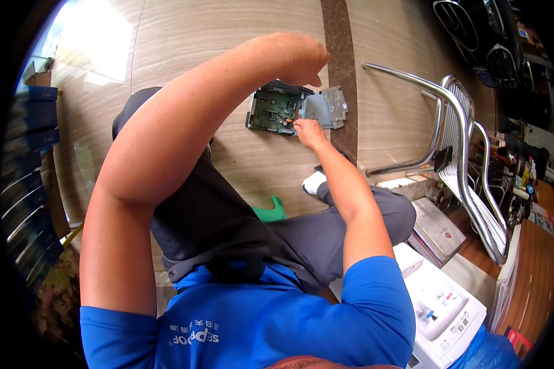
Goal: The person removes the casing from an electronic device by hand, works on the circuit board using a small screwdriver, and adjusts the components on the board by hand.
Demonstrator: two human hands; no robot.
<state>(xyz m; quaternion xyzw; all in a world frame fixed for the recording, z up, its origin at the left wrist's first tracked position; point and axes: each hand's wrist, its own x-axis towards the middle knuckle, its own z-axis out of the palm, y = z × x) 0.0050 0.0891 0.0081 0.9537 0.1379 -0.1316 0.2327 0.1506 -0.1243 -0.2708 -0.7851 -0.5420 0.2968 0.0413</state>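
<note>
Circuit board point(269, 109) lies face up in its open case point(248, 115) on the tiled floor point(184, 43), ahead of the seated person. A grey plate point(317, 111) sits just to the board's right, with a pale bracket point(337, 103) along that plate's outer side, over the dark strip point(338, 31) in the floor. The right hand point(309, 131) is at the near right corner of the board, thumb and forefinger drawn close together; whether they grasp anything is too small to tell. Its arm comes in low from the right. The left hand point(305, 59) is bent over the far side of the case, thumb pointing down, its other fingers mostly hidden; I cannot tell whether they grip or touch anything. Nearer the body, a green piece point(269, 212) shows between the legs, and a white-covered foot point(314, 182) rests below the right forearm. Grey trousers point(357, 227) and a blue shirt point(277, 313) fill the foreground. Well to the right stands a metal chair point(463, 166), with a white dispenser point(443, 313) nearer the person. Blue boxes point(40, 117) line the left edge.
</note>
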